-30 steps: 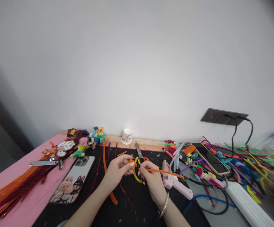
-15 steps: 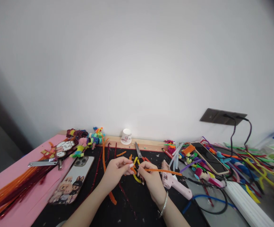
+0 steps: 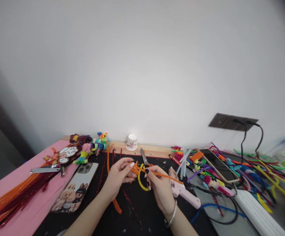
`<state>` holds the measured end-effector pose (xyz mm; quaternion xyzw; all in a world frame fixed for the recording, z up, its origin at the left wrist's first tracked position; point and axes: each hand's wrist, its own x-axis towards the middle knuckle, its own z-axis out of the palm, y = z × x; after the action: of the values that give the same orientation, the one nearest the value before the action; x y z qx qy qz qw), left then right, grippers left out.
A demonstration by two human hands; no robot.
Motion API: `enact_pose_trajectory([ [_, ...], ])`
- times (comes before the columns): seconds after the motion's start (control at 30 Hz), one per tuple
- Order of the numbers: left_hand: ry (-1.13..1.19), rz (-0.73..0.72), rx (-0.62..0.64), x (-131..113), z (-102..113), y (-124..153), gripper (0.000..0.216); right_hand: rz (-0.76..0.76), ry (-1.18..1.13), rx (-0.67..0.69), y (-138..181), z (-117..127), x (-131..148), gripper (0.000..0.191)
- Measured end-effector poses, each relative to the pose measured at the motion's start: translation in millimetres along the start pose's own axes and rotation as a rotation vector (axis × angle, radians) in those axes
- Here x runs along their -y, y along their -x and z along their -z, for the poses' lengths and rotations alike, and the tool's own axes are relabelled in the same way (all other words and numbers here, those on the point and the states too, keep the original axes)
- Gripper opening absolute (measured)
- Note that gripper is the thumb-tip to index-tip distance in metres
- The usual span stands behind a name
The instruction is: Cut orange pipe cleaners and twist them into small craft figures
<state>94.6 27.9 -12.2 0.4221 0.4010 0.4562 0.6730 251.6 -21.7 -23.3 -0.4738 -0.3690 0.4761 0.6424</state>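
Note:
My left hand (image 3: 123, 172) pinches a small bundle of orange pipe cleaner (image 3: 134, 168) over the black mat. My right hand (image 3: 157, 185) grips an orange pipe cleaner (image 3: 172, 178) between thumb and fingers; its free end sticks out to the right. The strand runs across the gap between both hands. Just behind them lie scissors (image 3: 144, 156) with orange handles, partly hidden. A curved yellow piece (image 3: 142, 182) shows between the hands; I cannot tell whether it is lying on the mat. A pink glue gun (image 3: 185, 193) rests beside my right hand.
Orange and dark red pipe cleaners (image 3: 17, 193) spread over the pink board at left, near a phone (image 3: 76, 188). A paper cup (image 3: 131, 142) stands upside down by the wall. At right are another phone (image 3: 218, 164), a white power strip (image 3: 257, 213) and tangled pipe cleaners.
My left hand has turned and its fingers have opened wider around the orange bundle. My right hand has shifted slightly right, and the orange strand now slopes down to the right.

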Motion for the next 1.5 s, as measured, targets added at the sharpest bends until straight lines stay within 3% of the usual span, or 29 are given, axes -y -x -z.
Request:
enact_pose_trajectory([
  [0.17,0.179,0.201,0.056,6,0,-2,0.021,-0.008,-0.023,0.043,2,-2,0,0.019],
  [0.3,0.277,0.269,0.086,8,0,-2,0.013,-0.027,-0.037,0.061,4,-4,-1,0.018],
  [0.5,0.223,0.298,0.210,8,-2,3,0.019,-0.033,-0.069,0.043,3,-4,2,0.019],
  [0.77,0.084,0.267,0.123,7,-6,3,0.042,-0.047,-0.017,0.069,4,-5,-2,0.022],
  [1.07,0.171,0.256,0.167,7,-5,3,0.025,-0.048,-0.014,0.075,3,-4,-5,0.025],
  [1.5,0.200,0.248,0.158,11,-3,1,0.036,-0.052,0.019,0.122,5,-5,-6,0.016],
])
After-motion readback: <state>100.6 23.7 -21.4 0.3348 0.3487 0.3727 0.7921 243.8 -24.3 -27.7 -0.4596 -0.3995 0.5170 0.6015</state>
